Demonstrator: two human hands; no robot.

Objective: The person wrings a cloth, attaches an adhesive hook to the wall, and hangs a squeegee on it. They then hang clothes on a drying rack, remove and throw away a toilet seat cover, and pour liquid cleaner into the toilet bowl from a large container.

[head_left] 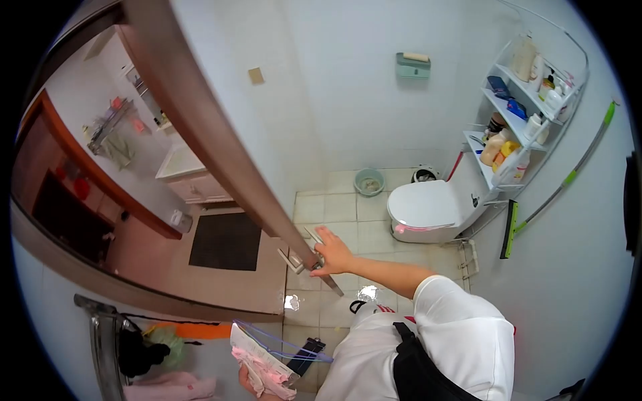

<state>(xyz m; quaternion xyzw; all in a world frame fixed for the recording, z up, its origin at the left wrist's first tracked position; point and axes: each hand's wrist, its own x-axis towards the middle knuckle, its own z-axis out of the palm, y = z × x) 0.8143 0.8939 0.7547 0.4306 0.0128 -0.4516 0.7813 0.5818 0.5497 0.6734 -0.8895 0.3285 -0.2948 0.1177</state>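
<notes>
At the centre, my right hand [333,251] is closed round the handle [315,260] on the edge of the brown-framed door [221,150], which stands ajar. My left hand [249,383], low in the picture, holds a bundle: a pink cloth [264,374], a white packet [257,347] and what looks like a purple hanger [284,351]. Part of this hand is hidden behind the bundle. A dark flat object [306,356] shows just right of the bundle.
Behind the door lie a dark mat [225,241] and a washbasin cabinet [194,177]. A toilet [424,206], a basin [369,182], a loaded shelf rack [511,113] and a green squeegee [510,229] are at the right. Clothes [170,387] hang lower left.
</notes>
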